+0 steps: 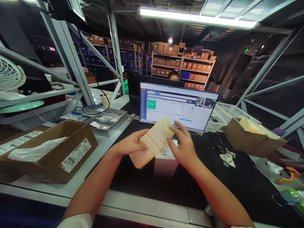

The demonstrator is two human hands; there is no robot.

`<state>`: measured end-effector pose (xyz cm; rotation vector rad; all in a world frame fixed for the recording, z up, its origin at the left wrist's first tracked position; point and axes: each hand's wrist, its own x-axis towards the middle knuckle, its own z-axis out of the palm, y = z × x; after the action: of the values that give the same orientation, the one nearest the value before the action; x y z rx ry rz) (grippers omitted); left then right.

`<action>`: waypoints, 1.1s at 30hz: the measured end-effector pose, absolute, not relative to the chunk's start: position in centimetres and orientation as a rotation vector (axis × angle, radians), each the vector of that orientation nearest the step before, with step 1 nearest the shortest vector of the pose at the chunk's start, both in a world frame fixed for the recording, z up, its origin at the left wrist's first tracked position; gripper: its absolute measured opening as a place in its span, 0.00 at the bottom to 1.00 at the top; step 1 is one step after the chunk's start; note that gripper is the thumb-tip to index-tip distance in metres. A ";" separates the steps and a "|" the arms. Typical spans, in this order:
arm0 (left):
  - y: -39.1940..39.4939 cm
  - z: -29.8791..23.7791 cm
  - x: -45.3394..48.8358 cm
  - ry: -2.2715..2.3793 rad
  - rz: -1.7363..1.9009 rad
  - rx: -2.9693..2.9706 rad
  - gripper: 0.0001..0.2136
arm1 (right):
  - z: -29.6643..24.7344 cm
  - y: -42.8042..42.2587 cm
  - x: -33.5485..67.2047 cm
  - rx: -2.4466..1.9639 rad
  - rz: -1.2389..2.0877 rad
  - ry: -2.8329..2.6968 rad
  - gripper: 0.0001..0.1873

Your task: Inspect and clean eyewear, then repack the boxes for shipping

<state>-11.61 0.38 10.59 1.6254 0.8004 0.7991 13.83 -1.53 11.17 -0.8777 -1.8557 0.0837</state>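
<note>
Head view: the left hand (128, 143) pinched a yellow printed-sheet stack (152, 142) while the right hand (186, 148) was at its two-o'clock corner, fingers spread, contact unclear. Handling sheets seemed the step; proceeding called, I judged, for firm left support. From the stack, a barcoded box (165, 164) crowded in at five, a monitor (173, 107) at one, an open carton (51, 170) at nine.
</note>
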 end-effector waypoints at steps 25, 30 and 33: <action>0.1 10.7 -11.2 0.946 0.859 1.915 0.10 | 13.0 -0.9 8.3 -0.931 -0.616 -2.272 0.12; -0.8 10.7 -10.8 1.116 0.875 2.013 0.09 | 13.1 -0.9 7.5 -0.926 -0.645 -2.324 0.15; -1.1 10.5 -10.6 1.134 0.889 2.023 0.09 | 13.1 -0.9 7.4 -0.947 -0.639 -2.322 0.16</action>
<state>-10.58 -1.08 10.53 2.0229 1.1337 0.8891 7.35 -0.92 13.07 -0.9473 -2.3224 -0.6387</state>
